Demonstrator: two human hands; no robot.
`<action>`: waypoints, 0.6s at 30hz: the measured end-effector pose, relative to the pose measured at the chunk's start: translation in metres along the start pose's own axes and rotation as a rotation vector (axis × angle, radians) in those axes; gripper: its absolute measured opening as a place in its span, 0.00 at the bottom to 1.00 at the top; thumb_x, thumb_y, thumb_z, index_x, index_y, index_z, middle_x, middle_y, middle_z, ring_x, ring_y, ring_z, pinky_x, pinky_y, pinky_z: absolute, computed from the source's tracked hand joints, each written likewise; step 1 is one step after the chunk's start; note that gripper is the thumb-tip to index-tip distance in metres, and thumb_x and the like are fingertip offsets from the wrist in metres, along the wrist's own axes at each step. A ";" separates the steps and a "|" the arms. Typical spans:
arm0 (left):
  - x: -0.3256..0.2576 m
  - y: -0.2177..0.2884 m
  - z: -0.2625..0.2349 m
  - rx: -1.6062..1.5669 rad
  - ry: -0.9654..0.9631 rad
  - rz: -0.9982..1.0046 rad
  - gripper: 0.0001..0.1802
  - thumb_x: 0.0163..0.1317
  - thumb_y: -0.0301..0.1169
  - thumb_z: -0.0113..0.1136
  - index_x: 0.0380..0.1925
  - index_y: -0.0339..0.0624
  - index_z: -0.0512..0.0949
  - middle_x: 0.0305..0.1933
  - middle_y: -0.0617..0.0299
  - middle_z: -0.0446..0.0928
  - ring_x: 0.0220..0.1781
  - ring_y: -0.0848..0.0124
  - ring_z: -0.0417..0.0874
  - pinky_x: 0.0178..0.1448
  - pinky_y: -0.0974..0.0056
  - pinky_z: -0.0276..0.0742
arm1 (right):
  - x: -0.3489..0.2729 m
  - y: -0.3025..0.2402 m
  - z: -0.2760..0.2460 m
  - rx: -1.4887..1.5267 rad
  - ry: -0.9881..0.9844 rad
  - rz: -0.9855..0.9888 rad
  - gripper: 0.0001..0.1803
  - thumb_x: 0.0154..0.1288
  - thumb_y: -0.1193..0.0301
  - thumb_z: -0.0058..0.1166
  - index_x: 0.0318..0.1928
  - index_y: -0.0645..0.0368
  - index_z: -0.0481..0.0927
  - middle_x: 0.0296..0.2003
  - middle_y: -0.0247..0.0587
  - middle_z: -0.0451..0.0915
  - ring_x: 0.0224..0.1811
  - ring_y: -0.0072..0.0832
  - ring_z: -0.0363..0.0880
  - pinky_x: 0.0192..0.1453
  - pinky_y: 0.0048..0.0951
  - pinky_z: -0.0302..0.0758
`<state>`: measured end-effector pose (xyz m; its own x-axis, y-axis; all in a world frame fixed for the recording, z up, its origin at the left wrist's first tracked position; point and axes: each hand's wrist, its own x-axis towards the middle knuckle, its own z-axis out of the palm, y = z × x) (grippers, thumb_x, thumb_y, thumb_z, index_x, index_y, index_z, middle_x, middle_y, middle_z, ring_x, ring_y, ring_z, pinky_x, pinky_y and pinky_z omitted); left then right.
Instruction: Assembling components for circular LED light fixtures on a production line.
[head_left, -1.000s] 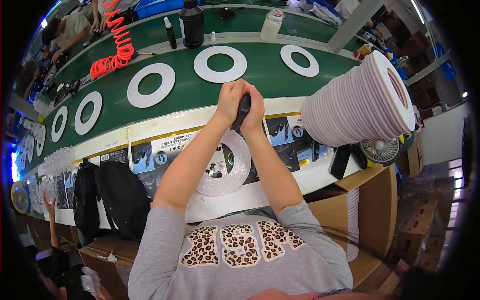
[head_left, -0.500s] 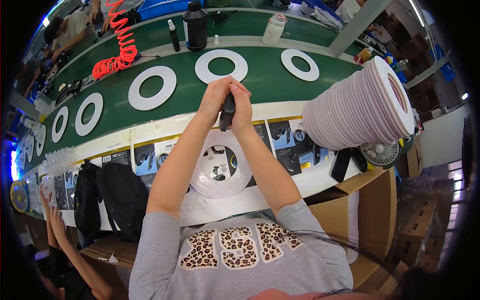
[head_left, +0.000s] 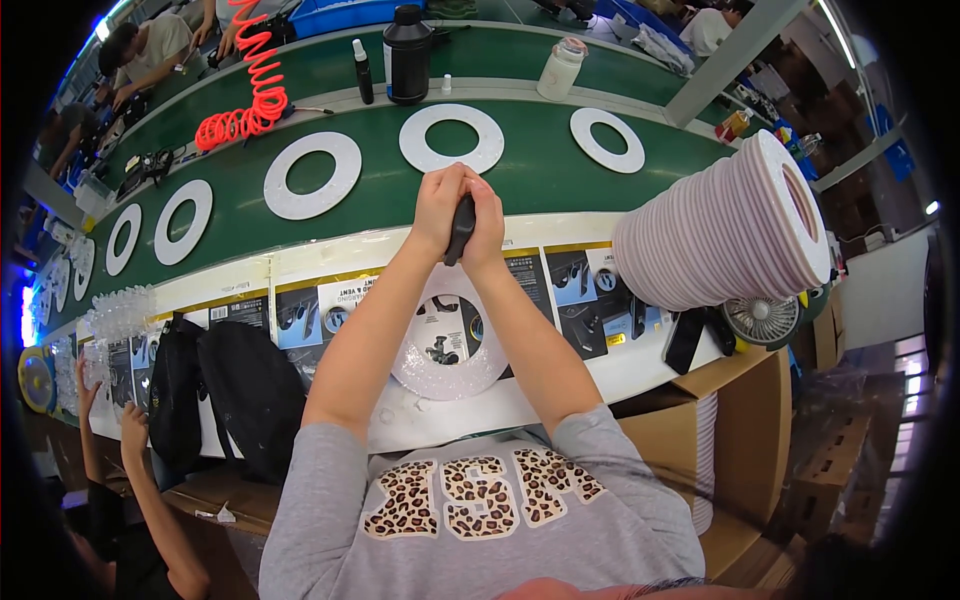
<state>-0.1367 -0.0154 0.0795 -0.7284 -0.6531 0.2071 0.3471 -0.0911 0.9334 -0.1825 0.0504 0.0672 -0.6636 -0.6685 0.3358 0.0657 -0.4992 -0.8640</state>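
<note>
At the centre of the frame, a black handheld object (head_left: pixel 461 230) is clasped between the left hand (head_left: pixel 436 208) and the right hand (head_left: pixel 486 222), both closed about it with fingers meeting at the top; its exact kind is hidden by the grip. Just below, a glittery white ring (head_left: pixel 450 385) is seen flat on the white table (head_left: pixel 415 428), partly covered by the forearms. Should the grasp be loosened, the object could be dropped onto the ring and its surface marked; the ring could also be nudged out of place by a lowered forearm. At right, a tall stack of white rings (head_left: pixel 700 235) might be toppled if struck by an elbow. Beside it are placed a black smartphone (head_left: pixel 684 340) and a small fan (head_left: pixel 762 318), by which rightward reach is crowded. Leftward space is blocked by a black bag (head_left: pixel 250 385). Beyond, more white rings (head_left: pixel 276 178) are spaced along the green conveyor belt (head_left: pixel 381 165); a black bottle (head_left: pixel 407 55) is seen at upper centre. At lower left, a co-worker's hand (head_left: pixel 134 432) is raised.
</note>
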 end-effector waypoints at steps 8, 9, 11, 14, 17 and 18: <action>-0.004 0.007 0.007 -0.025 0.049 0.043 0.21 0.65 0.35 0.42 0.22 0.33 0.78 0.22 0.62 0.76 0.23 0.77 0.71 0.31 0.72 0.66 | -0.001 -0.006 0.007 0.039 0.054 -0.037 0.18 0.67 0.64 0.34 0.30 0.67 0.71 0.31 0.37 0.74 0.34 0.22 0.67 0.44 0.21 0.64; -0.003 0.005 0.007 -0.025 0.048 0.042 0.21 0.65 0.35 0.42 0.22 0.33 0.78 0.22 0.62 0.76 0.23 0.77 0.71 0.31 0.72 0.66 | -0.001 -0.005 0.005 0.035 0.042 -0.032 0.18 0.66 0.64 0.34 0.30 0.66 0.71 0.31 0.37 0.74 0.34 0.22 0.67 0.44 0.21 0.64; -0.002 0.001 0.003 -0.035 0.025 0.016 0.20 0.65 0.34 0.42 0.22 0.33 0.78 0.22 0.61 0.76 0.23 0.77 0.71 0.31 0.72 0.66 | 0.000 -0.003 0.004 0.032 0.028 -0.029 0.18 0.66 0.64 0.34 0.29 0.66 0.71 0.31 0.37 0.74 0.34 0.22 0.67 0.43 0.21 0.64; 0.000 -0.004 -0.001 -0.050 0.036 0.015 0.20 0.65 0.34 0.42 0.21 0.33 0.78 0.22 0.61 0.76 0.23 0.77 0.70 0.31 0.72 0.66 | 0.000 -0.001 0.007 0.044 0.019 -0.035 0.18 0.66 0.64 0.34 0.30 0.66 0.71 0.30 0.36 0.73 0.34 0.22 0.67 0.43 0.21 0.64; 0.000 -0.003 0.001 -0.030 0.036 0.027 0.20 0.64 0.34 0.42 0.22 0.33 0.78 0.21 0.62 0.75 0.23 0.77 0.70 0.31 0.71 0.66 | 0.000 -0.004 0.009 0.048 0.054 -0.052 0.18 0.66 0.64 0.34 0.30 0.66 0.71 0.29 0.35 0.72 0.33 0.21 0.66 0.42 0.21 0.64; 0.000 -0.002 0.002 -0.024 0.036 0.026 0.20 0.64 0.34 0.42 0.22 0.33 0.78 0.21 0.62 0.75 0.23 0.77 0.70 0.31 0.71 0.66 | 0.000 -0.007 0.008 0.050 0.039 -0.050 0.18 0.66 0.64 0.34 0.30 0.66 0.71 0.29 0.35 0.72 0.33 0.21 0.66 0.42 0.21 0.64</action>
<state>-0.1384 -0.0138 0.0784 -0.6976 -0.6818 0.2203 0.3802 -0.0916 0.9204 -0.1773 0.0492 0.0759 -0.6952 -0.6206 0.3628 0.0679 -0.5591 -0.8263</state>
